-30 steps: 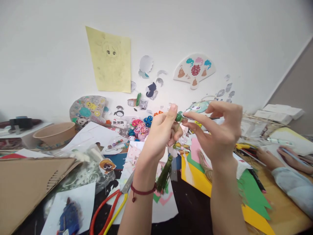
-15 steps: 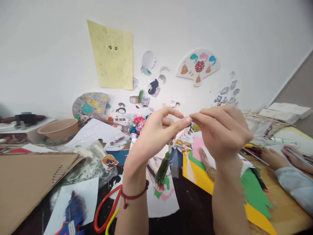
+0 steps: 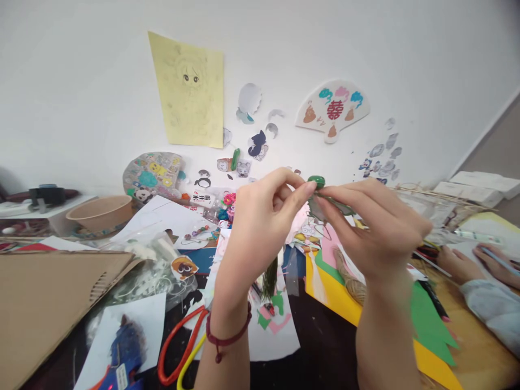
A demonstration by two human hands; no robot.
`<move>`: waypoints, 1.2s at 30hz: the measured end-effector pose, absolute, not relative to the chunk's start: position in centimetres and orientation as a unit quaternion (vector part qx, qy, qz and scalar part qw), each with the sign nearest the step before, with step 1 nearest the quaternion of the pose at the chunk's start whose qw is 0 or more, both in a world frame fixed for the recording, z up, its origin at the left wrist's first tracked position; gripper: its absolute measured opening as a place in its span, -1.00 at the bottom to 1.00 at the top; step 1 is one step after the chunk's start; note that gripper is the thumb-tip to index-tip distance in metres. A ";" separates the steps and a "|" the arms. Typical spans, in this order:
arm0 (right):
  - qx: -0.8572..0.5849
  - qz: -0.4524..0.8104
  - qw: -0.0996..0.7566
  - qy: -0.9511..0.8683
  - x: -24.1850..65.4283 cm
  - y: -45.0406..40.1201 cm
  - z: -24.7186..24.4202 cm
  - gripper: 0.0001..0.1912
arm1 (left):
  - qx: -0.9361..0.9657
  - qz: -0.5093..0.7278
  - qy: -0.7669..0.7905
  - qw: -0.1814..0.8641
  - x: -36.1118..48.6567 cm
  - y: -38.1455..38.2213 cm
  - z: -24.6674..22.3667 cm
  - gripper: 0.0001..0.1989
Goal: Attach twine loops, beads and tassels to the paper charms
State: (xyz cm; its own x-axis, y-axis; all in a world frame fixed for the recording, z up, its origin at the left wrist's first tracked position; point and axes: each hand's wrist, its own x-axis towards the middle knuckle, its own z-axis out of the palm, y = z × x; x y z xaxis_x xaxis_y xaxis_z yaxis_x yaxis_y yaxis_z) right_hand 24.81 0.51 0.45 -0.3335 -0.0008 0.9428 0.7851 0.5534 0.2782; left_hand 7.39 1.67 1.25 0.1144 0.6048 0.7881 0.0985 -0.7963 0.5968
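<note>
Head view shows both hands, left hand [image 3: 260, 216] and right hand [image 3: 374, 227], pinching a green bead [image 3: 316, 181] whose tassel [image 3: 269, 279] hangs below, assembly apparently unfinished above the cluttered desk [image 3: 325, 346]

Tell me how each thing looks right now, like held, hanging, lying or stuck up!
Left hand: raised, fingertips pinching the green bead.
Right hand: raised, fingertips at the bead too.
Green bead: held between both hands.
Green tassel: hanging down below the left hand.
Scissors: lying on the table.
Brown bowl: upright.
Yellow drawing: stuck on the wall.
</note>
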 end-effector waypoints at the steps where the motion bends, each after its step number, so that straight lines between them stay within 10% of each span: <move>1: -0.268 -0.380 0.515 -0.720 24.7 0.6 0.5 -0.73 | 0.715 0.622 0.246 0.204 7.4 1.7 1.3 -0.73; 36: -0.257 -0.002 0.680 -0.687 24.1 0.9 0.5 -0.92 | 0.720 0.642 0.201 0.170 7.2 0.1 1.7 -0.96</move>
